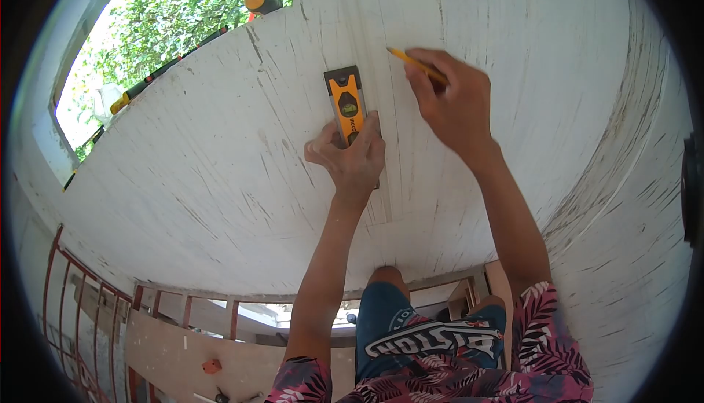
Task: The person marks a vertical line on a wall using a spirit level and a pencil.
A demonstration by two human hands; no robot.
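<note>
An orange and black spirit level [347, 102] lies upright against the white, streaked wall [242, 146], near the middle of the view. My left hand [350, 155] grips its lower part, with fingers on both sides and the lower end mostly covered. To the right and higher up, my right hand [456, 95] holds a yellow pencil [418, 64] whose tip points up and left, near the wall. Whether the tip touches the surface I cannot tell. Faint vertical lines run on the wall beside the level.
On the window ledge at upper left are a yellow-black tool [264, 0] and a long tool with a yellow handle [121, 102]. Rusty metal railings [94, 278] stand at lower left, beside a board [165, 348] holding small items.
</note>
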